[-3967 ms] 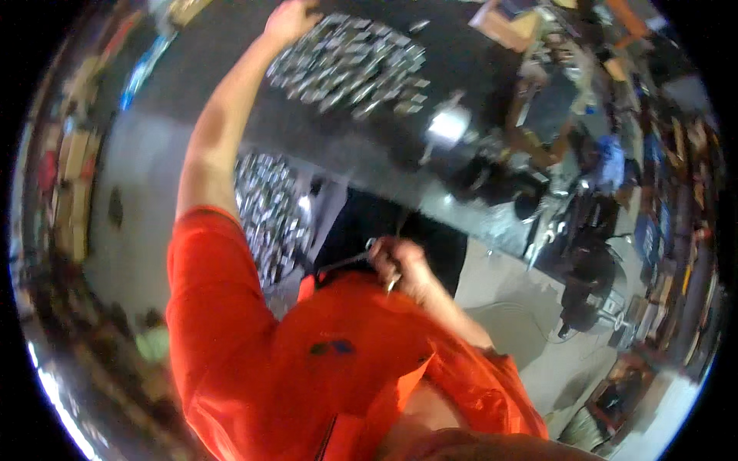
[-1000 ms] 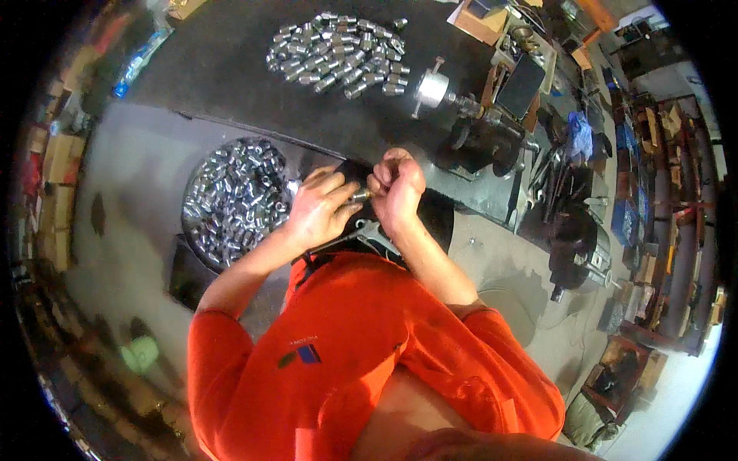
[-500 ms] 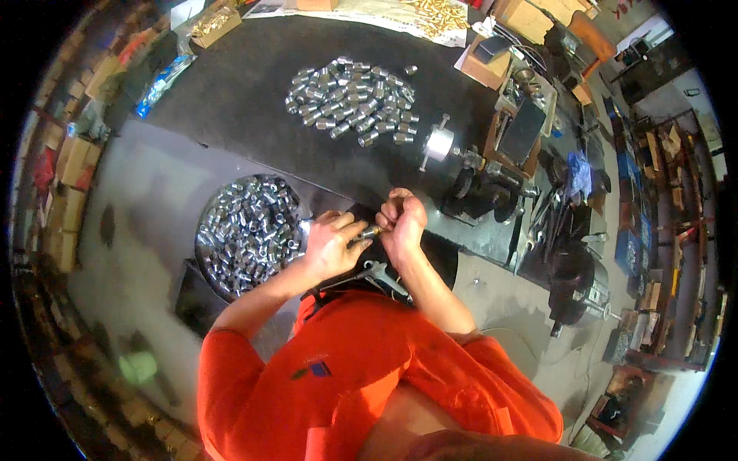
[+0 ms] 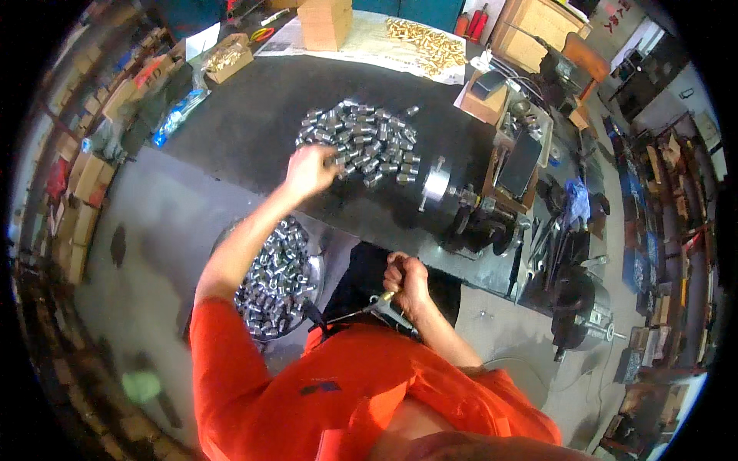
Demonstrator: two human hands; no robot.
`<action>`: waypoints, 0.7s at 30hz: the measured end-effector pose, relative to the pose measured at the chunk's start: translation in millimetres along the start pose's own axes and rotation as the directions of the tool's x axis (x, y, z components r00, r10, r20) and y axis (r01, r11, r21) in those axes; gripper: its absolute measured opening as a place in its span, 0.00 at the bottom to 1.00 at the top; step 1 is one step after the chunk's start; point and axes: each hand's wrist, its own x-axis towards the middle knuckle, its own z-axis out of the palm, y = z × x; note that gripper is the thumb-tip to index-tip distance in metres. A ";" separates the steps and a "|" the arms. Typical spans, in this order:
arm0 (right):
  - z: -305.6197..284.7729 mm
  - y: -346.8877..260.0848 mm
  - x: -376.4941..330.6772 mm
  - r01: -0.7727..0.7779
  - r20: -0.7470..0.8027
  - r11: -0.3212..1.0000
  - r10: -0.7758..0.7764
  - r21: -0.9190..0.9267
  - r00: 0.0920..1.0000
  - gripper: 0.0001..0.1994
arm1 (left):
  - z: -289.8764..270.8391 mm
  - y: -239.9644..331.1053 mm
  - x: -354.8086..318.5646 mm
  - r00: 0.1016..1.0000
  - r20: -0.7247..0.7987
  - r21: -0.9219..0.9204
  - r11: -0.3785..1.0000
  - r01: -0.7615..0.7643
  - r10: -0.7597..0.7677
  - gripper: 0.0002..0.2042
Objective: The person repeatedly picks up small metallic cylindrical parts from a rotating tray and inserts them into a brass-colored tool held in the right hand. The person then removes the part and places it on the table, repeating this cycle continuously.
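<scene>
My left hand reaches to the left edge of a pile of silvery metal fittings on the dark bench. Its fingers are pinched around a small metal fitting, mostly covered by the fingertips. Close to my body, my right hand is curled into a fist. A small brass-coloured bit shows just below that fist; what the fingers hold is hidden. A grey hand tool with a long thin rod lies by my lap. Beneath my left forearm is a round tray full of loose silvery fittings.
A metal fixture with a round silver head stands on the bench, right of the pile. Brass parts lie on paper at the back near a cardboard box. Wrenches and a dark machine are at right.
My hands were together over my lap around a small fitting. The left has moved forward to the pile, while the right stays near my body, still closed. The view has tilted up.
</scene>
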 end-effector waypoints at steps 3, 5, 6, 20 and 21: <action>0.5 -6.6 -12.4 0.006 -0.017 1.000 -0.006 0.006 1.000 0.07 | 7.7 -20.9 73.9 0.997 -0.050 0.269 0.962 -0.038 0.053 0.14; -8.0 -9.5 -14.4 0.044 -0.027 0.999 -0.044 -0.016 0.999 0.08 | 18.8 -32.1 111.3 0.999 -0.027 0.379 0.925 -0.020 0.032 0.12; -9.9 -11.8 -14.7 0.048 -0.043 0.999 -0.048 0.001 0.998 0.08 | 27.1 -37.7 125.8 1.000 -0.019 0.379 0.925 0.025 -0.019 0.12; -15.6 9.2 -15.2 0.061 -0.091 0.992 -0.072 -0.112 0.993 0.09 | -8.1 -82.3 41.4 0.943 -0.306 0.305 0.952 -0.030 0.128 0.12; -12.8 10.1 -15.9 0.028 -0.120 0.993 -0.041 -0.114 0.992 0.09 | -18.9 -92.9 8.7 0.934 -0.336 0.326 0.945 -0.005 0.121 0.13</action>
